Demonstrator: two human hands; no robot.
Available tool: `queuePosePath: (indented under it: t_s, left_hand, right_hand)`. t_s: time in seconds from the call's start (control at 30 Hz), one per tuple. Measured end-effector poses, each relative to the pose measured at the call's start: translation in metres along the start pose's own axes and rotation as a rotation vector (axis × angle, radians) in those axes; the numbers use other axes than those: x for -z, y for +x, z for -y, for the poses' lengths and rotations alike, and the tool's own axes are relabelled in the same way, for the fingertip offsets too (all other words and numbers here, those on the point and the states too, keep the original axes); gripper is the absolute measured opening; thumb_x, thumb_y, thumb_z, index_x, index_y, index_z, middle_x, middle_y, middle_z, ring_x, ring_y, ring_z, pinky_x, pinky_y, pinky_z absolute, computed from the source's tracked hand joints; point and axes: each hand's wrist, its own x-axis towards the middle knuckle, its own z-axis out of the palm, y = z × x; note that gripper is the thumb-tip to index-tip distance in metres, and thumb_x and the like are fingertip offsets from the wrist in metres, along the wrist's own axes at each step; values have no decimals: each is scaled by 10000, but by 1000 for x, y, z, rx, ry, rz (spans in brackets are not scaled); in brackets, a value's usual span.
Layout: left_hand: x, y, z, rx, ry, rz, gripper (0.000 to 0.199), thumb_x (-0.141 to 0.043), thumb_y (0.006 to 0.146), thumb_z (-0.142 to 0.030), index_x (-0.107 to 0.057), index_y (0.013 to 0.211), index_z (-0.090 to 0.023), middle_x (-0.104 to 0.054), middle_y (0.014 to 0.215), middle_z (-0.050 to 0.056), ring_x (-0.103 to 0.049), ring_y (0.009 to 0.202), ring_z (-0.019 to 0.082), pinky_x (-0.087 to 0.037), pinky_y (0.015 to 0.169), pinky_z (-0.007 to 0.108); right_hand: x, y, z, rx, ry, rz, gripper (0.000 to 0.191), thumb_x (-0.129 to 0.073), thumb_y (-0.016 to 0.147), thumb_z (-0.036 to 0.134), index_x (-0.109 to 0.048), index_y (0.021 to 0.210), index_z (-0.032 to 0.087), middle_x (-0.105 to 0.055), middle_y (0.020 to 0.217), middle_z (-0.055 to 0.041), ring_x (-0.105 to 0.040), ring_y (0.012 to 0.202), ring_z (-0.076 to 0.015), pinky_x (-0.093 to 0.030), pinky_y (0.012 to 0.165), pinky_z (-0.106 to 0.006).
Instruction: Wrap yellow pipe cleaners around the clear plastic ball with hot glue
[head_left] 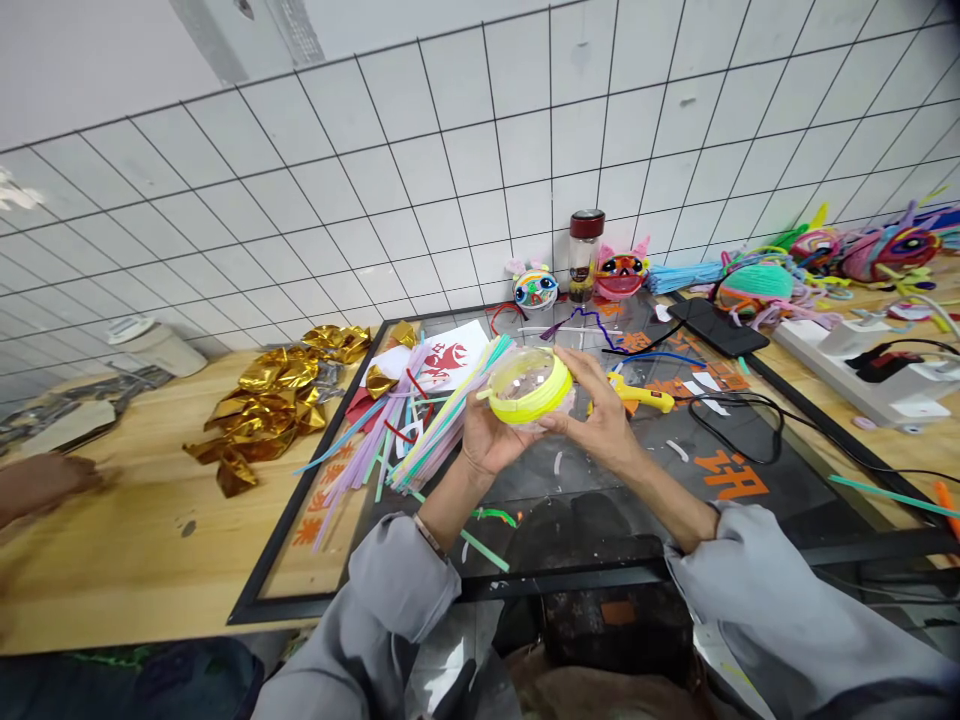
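Observation:
Between my two hands is a clear round plastic container (531, 375), tilted, with bright yellow fuzzy pipe cleaner wound around its side. My left hand (487, 440) cups it from the left and below. On the right, the thumb and fingers of my right hand (600, 405) close on its side. A bundle of pastel pipe cleaners (442, 435) lies beside my left hand. Behind my right hand rests a yellow glue gun (645, 397), partly hidden by that hand. A short green strip (487, 545) lies below my left hand.
Crumpled gold foil (270, 400) lies left of the black-framed board. At the back stand a jar (585, 255) and two decorated animal faces (534, 287). A phone (720, 327), power strip (870, 370) and cables are to the right. Another person's hand (45, 485) is at far left.

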Motion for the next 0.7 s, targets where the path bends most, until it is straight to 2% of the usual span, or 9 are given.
queuePosePath:
  t_s: [0.13,0.3,0.5,0.7]
  left_hand:
    - [-3,-1,-1,-8,10,-19,619,-652,678,-542,-617,1218,-241,-626,1387,75,-452,1390,359,-516,918,464]
    - [-4,0,-2,-22,31,3,649,-658,675,-558,-603,1236,-236,-607,1407,84,-460,1381,362,-503,942,482]
    - [-4,-1,-4,-42,17,1,630,-652,697,-502,-600,1256,-217,-599,1421,87,-465,1378,351,-510,927,444]
    - [-5,-1,-4,-50,53,26,660,-637,705,-547,-589,1276,-221,-590,1430,101,-532,1311,380,-512,920,494]
  right_hand:
    - [1,0,2,48,-3,-23,677,-682,823,587,-544,1414,287,-564,1358,-123,-517,1297,-301,-403,1119,-535]
    - [3,0,3,45,-46,-13,605,-685,838,548,-572,1385,316,-537,1369,-120,-528,1272,-306,-423,1087,-547]
    - [4,-1,2,110,-70,-28,559,-691,860,469,-566,1390,342,-524,1352,-113,-529,1248,-298,-441,1045,-533]
    - [4,-2,-1,102,-98,-20,516,-688,859,469,-593,1355,366,-507,1367,-104,-518,1256,-312,-446,1020,-556]
